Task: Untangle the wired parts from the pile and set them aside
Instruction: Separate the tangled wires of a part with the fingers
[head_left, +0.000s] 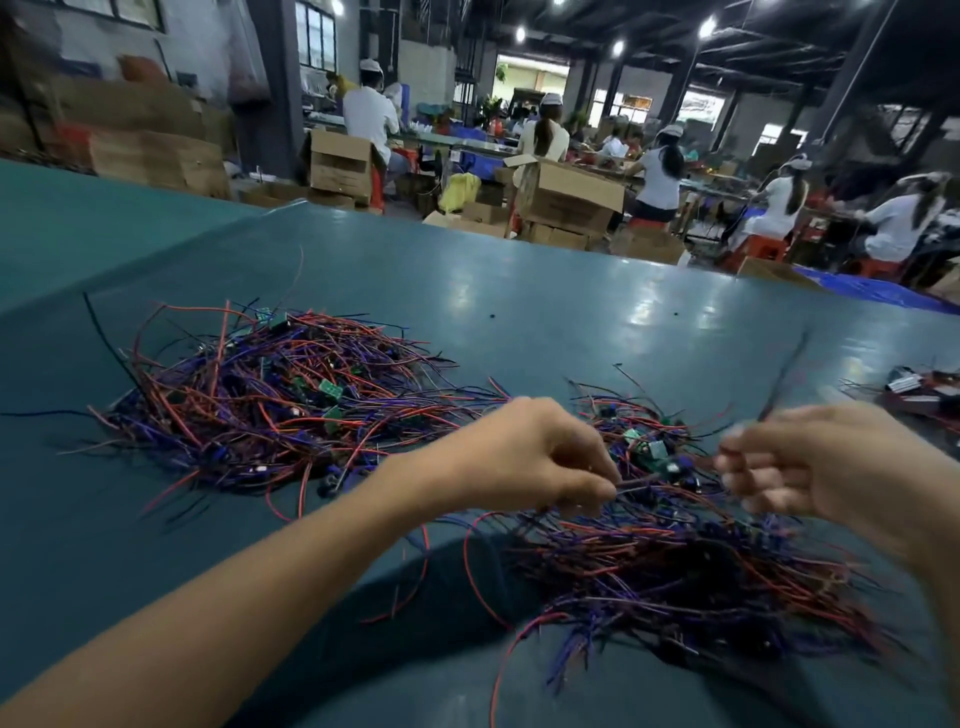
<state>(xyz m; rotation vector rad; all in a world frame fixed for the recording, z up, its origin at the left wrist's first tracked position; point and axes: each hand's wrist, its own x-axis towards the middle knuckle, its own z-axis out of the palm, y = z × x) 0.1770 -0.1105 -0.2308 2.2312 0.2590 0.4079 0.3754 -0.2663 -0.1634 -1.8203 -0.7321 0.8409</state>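
Observation:
A big tangle of red, purple and black wires with small green circuit boards (270, 400) lies on the teal table, left of centre. A second tangle (691, 566) spreads along the near edge under my hands. My left hand (524, 457) pinches a few wires of this near tangle between thumb and fingers. My right hand (810, 462), blurred, has its fingers curled round a wired part whose dark wire (784, 376) sticks up and away.
The teal table (545, 312) stretches far ahead. A small heap of wired parts (919, 389) lies at the right edge. Beyond the table stand cardboard boxes (566, 202) and several seated workers (660, 176).

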